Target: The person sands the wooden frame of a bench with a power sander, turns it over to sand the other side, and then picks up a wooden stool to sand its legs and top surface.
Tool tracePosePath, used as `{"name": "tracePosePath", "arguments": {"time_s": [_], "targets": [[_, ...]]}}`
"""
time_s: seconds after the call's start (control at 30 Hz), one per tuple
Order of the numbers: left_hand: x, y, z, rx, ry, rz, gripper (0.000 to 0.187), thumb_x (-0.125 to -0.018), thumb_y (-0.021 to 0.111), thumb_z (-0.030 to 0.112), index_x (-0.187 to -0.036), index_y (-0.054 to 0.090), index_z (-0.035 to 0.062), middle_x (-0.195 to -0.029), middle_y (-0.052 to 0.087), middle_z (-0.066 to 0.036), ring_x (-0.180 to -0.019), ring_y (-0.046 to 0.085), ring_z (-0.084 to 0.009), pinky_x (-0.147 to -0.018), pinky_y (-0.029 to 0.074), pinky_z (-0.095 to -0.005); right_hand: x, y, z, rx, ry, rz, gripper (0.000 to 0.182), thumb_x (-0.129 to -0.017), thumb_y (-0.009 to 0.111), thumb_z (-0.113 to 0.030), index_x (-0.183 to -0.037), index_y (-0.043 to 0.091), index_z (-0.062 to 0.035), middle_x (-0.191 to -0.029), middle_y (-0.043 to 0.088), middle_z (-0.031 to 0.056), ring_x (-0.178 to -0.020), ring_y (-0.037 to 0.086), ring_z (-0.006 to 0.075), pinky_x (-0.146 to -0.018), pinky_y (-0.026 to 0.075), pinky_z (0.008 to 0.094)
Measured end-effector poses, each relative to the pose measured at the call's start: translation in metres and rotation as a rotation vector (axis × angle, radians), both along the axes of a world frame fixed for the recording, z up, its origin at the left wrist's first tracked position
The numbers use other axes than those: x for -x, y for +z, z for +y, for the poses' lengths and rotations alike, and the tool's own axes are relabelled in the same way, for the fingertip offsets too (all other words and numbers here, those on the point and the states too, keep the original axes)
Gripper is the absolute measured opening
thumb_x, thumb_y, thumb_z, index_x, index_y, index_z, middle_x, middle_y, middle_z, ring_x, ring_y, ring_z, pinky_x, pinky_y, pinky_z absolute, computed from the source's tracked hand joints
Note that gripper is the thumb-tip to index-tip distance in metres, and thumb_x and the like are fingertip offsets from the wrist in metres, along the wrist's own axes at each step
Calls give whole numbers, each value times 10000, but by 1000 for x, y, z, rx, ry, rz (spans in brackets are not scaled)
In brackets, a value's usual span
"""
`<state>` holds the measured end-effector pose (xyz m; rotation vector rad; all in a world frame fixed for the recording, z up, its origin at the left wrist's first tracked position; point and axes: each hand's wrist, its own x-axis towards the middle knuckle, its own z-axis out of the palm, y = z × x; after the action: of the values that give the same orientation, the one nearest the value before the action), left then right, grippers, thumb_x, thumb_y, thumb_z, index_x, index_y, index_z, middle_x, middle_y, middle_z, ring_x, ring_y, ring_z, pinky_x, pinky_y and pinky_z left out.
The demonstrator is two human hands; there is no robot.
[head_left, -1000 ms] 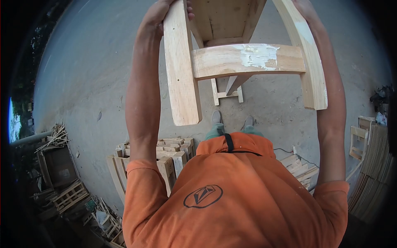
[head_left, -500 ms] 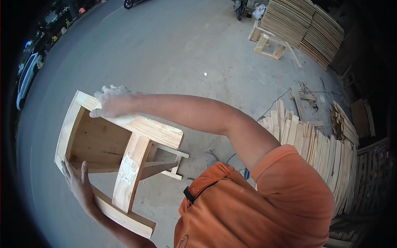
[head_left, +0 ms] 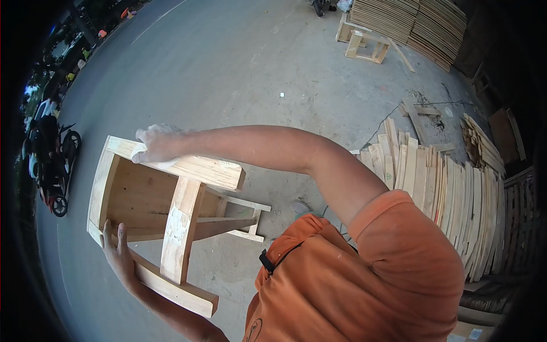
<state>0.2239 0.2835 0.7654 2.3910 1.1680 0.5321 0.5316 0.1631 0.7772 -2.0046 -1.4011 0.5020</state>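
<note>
In front of me is a wooden furniture frame (head_left: 99, 185) with a panel inside and pale filler-like smears on its crossbar (head_left: 181, 222). It is tilted, with narrower legs (head_left: 252, 219) behind. My right hand (head_left: 159, 142), dusted white on the fingers, is closed over the upper rail. Something whitish shows beneath its palm and thumb; I cannot make out what it is. At the lower left corner, my left hand (head_left: 118, 251) grips the frame's edge, its thumb on the inner side and the fingers partly hidden outside.
A motorcycle (head_left: 57, 154) is on the road at left. Cut wood strips (head_left: 439, 194) are piled at right, with cables on the ground nearby. At the back stand a small wooden frame (head_left: 367, 47) and a tall stack of slats (head_left: 410, 23).
My right hand has shifted slightly along the upper rail. The frame sits a little further right in view. A motorcycle has appeared at left, and the camera view has turned slightly.
</note>
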Motion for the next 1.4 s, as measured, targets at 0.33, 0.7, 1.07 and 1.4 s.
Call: {"name": "tracePosePath", "arguments": {"time_s": [0.33,0.7,1.07,1.4], "targets": [[12,13,-28,-98,-11,61,615,-972,600,464,-1441,508,78,-1513,456,-155,-1467,278,-379,-1188,247,-502,0,35,-75,42,65,109,849,-877,623,-629,-1460,431,-43,-1380,529,244,-1285,528,379,-1043,458,502],[14,2,-28,-26,-37,-104,621,-983,565,487,-1443,508,74,-1486,470,-187,-1434,338,-358,-1171,282,-490,-15,-6,-127,-121,8,819,823,-970,474,-628,-1484,359,4,-1355,493,281,-1227,558,360,-933,528,432],[7,12,-50,113,-106,-262,699,-983,549,503,-1383,497,-68,-1442,472,-259,-1300,445,-384,-1121,334,-461,136,-375,-434,482,-840,965,881,-912,475,-718,-1348,551,43,-1180,665,200,-1083,621,323,-976,461,427],[3,9,-66,124,-92,-304,802,-913,629,548,-1401,464,-66,-1414,492,-261,-1264,480,-394,-1097,359,-478,187,-377,-491,229,-1409,1474,827,-942,443,-701,-1390,530,-11,-1333,590,205,-1210,575,300,-1018,462,430]]}}
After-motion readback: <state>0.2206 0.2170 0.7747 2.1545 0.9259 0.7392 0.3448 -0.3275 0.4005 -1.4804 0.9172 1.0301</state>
